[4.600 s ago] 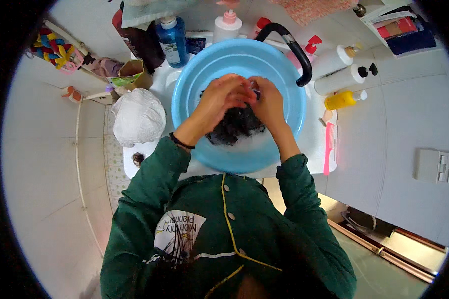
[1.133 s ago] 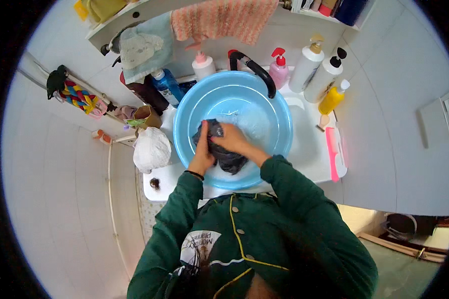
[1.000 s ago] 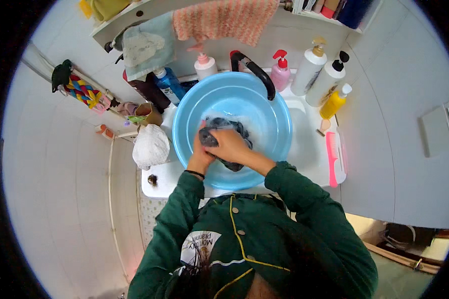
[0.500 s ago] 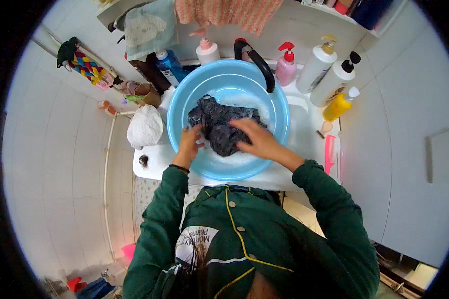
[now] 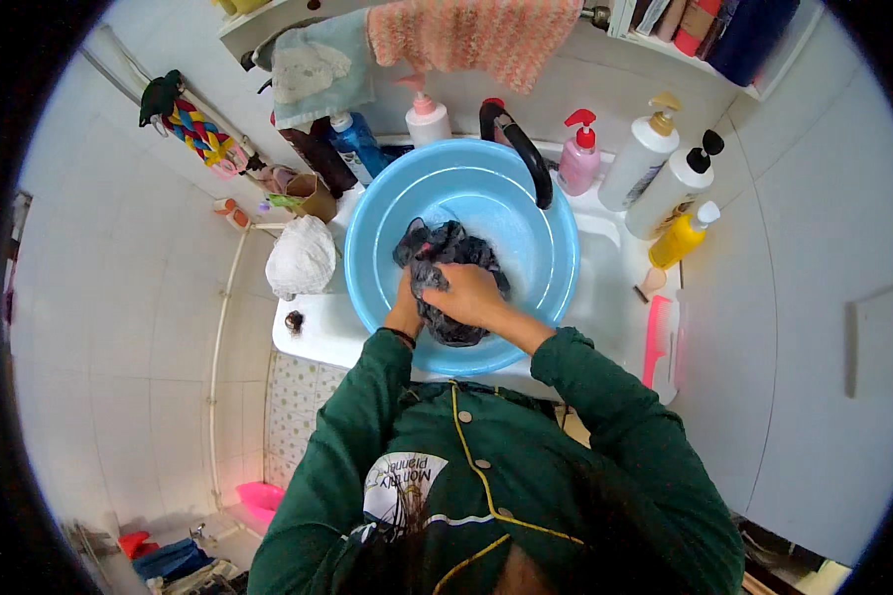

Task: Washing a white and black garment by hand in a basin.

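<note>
Wide fisheye view from the left of two head-worn cameras, facing steeply down at close range, light-blue plastic basin (image 5: 559, 266) just above frame center, wearer's green buttoned top (image 5: 531, 486) across lower center, tiled wall (image 5: 119, 327) curving at left.

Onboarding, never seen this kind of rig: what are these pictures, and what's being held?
There is no robot here: these are a person's bare hands. The view comes from the left of two wide fisheye cameras worn on the head, looking down, so straight edges bend near the rim.

A light-blue basin sits at the white sink, under a black faucet. On the sink's right edge lies a pink comb; a yellow bottle stands beyond it. A white bundle is to the left.

Both hands work in the basin. The right hand grips dark cloth; the left hand is against it, fingers mostly hidden.
</note>
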Action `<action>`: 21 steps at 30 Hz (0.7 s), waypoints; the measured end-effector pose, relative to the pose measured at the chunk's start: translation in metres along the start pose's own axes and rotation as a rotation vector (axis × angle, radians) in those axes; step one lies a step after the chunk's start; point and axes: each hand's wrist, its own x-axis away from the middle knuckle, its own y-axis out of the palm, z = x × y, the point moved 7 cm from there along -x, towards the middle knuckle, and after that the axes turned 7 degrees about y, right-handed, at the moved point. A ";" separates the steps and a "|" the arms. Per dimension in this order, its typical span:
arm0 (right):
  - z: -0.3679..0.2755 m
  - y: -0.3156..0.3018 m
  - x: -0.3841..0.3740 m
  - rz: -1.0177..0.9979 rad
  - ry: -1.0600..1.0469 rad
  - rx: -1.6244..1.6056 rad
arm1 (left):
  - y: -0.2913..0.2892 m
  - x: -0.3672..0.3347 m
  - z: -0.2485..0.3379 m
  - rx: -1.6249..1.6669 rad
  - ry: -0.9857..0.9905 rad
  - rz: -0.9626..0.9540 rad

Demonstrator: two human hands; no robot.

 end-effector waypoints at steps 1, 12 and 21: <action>0.001 -0.004 -0.005 0.004 -0.004 0.000 | 0.005 -0.003 0.001 -0.002 0.004 -0.003; 0.075 -0.045 -0.007 0.130 0.003 0.365 | -0.030 -0.023 0.046 -1.811 0.111 -0.092; 0.116 0.009 -0.010 0.238 0.114 0.866 | 0.012 -0.046 -0.017 -1.932 0.260 -0.142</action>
